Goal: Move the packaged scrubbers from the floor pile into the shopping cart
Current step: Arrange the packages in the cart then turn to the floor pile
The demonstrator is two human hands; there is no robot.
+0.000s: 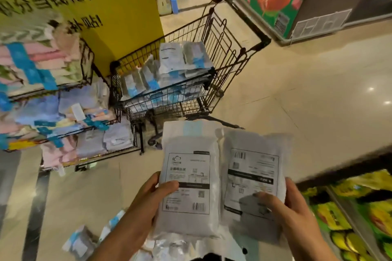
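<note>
In the head view, the shopping cart (pixel 212 65) serves as the landmark: a dark wire basket on wheels, its grid sides open enough to show the packs already inside. Well in front of the cart and nearer the camera, the left hand (pixel 148 203) grips a flat packaged scrubber (pixel 187 178), thumb laid across the printed label and fingers curled behind the lower left edge. Just beside it, the right hand (pixel 286 207) clamps a second pack (pixel 252 176) the same way, thumb on the face, fingers behind the right edge. Both packs stand upright with their backs to the camera, edges nearly touching; held by the lower corners like this, they are probably ready to be carried forward and dropped over the cart's rim together.

The wrappers look like thin, glossy plastic film, slightly crinkled, rectangular, with black-on-white labels and barcodes and a pale blue band at the top. Inside the cart, a heap of like packs (pixel 169 72) lies tilted and overlapping. Below the hands, farthest from the cart, the floor pile (pixel 89 241) rests on smooth beige tile
</note>
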